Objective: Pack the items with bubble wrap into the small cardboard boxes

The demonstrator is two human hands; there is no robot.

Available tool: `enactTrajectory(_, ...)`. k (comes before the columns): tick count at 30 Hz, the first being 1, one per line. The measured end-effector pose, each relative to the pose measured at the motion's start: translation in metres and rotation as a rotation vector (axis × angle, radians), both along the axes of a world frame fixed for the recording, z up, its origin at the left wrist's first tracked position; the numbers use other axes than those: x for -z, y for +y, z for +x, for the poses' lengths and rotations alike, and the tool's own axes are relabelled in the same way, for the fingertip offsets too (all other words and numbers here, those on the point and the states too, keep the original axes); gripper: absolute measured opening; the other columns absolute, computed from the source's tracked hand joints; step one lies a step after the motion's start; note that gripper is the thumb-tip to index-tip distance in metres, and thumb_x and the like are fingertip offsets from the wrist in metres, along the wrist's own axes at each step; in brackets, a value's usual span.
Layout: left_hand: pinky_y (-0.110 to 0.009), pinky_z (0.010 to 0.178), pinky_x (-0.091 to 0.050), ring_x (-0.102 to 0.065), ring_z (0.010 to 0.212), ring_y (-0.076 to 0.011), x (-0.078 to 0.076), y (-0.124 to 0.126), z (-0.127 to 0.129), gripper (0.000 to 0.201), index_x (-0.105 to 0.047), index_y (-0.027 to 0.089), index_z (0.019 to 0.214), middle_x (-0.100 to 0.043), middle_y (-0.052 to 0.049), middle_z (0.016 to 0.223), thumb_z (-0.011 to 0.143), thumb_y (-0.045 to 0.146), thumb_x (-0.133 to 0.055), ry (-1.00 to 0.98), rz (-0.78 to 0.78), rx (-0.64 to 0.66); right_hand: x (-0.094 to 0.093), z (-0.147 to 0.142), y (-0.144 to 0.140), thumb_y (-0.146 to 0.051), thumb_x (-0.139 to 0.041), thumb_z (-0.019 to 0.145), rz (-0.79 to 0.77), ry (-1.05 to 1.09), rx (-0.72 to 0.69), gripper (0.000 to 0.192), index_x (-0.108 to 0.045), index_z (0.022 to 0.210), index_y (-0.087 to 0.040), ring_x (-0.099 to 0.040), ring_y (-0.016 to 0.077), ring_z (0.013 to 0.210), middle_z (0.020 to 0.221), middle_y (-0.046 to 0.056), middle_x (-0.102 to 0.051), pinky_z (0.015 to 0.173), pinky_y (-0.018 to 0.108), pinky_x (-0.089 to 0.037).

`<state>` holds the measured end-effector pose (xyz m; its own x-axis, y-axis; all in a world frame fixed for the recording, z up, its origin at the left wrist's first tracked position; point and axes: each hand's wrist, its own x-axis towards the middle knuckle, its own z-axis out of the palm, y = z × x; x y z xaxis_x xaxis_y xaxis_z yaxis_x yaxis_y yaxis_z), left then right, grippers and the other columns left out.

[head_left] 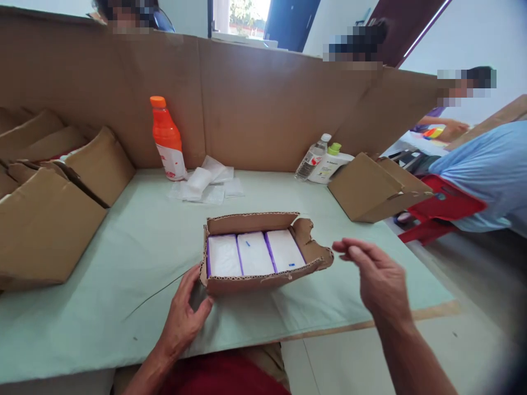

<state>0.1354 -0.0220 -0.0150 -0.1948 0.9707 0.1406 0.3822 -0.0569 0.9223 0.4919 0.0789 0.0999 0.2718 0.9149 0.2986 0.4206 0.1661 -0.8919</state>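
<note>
Bare mat [135, 247] leftward (bottle [167, 140] behind)

I see bright, even daylight, which seems to come from the window [242, 16] behind the cardboard wall [255, 104]; its panes are blown out white. Shadows on the pale green table [123, 247] are soft and faint. My right hand [376, 277] is blurred at the fingertips. Straight edges bow toward the corners, the lower right corner darkens and smears, and faces are pixelated.
</note>
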Motion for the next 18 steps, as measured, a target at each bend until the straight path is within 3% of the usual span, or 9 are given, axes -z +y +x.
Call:
enactTrajectory(4, -0.046, 0.111, -0.044, -0.054, 0.131, -0.0291, 0.001, 0.009, 0.018, 0.063, -0.047, 0.019, 0.143, -0.059, -0.015, 0.136, 0.082, 0.023, -0.06, -0.046, -0.001, 0.024, 0.079, -0.005, 0.001, -0.062, -0.067, 0.078, -0.341, 0.183, -0.176, 0.047, -0.077, 0.096, -0.02, -0.071, 0.029, 0.095, 0.102, 0.011, -0.078, 0.075, 0.038, -0.06)
enactTrajectory(7, -0.045, 0.109, -0.046, -0.056, 0.128, -0.0294, -0.004, 0.023, 0.02, 0.063, -0.048, 0.017, 0.141, -0.062, -0.014, 0.132, 0.079, 0.022, -0.059, -0.078, -0.003, 0.007, 0.105, -0.029, -0.002, -0.065, -0.06, 0.083, -0.383, 0.239, -0.247, 0.05, -0.076, 0.102, -0.021, -0.065, 0.0315, 0.114, 0.115, 0.01, -0.075, 0.095, 0.04, -0.054)
enactTrajectory(9, -0.043, 0.102, -0.05, -0.061, 0.119, -0.0292, -0.009, 0.037, 0.014, 0.057, -0.053, 0.016, 0.134, -0.066, -0.013, 0.122, 0.077, 0.024, -0.06, -0.102, 0.001, -0.028, 0.108, -0.047, 0.002, -0.067, -0.057, 0.085, -0.364, 0.223, -0.262, 0.053, -0.076, 0.099, -0.02, -0.063, 0.0314, 0.112, 0.11, 0.01, -0.075, 0.098, 0.04, -0.051)
enactTrajectory(13, -0.037, 0.082, -0.056, -0.067, 0.091, -0.0257, -0.019, 0.07, -0.013, 0.041, -0.061, 0.014, 0.111, -0.069, -0.007, 0.095, 0.073, 0.032, -0.062, -0.149, -0.013, -0.127, 0.101, -0.082, 0.025, -0.072, -0.052, 0.084, -0.357, 0.129, -0.315, 0.057, -0.068, 0.073, -0.019, -0.062, 0.027, 0.082, 0.079, 0.008, -0.071, 0.078, 0.038, -0.053)
enactTrajectory(18, -0.036, 0.085, -0.055, -0.066, 0.101, -0.0277, -0.012, 0.094, -0.041, 0.054, -0.056, 0.013, 0.118, -0.068, -0.008, 0.102, 0.071, 0.037, -0.065, -0.226, 0.012, -0.289, 0.09, -0.118, 0.06, -0.064, -0.053, 0.088, -0.399, 0.204, -0.567, 0.047, -0.063, 0.075, -0.021, -0.059, 0.0215, 0.074, 0.072, 0.004, -0.065, 0.071, 0.033, -0.051)
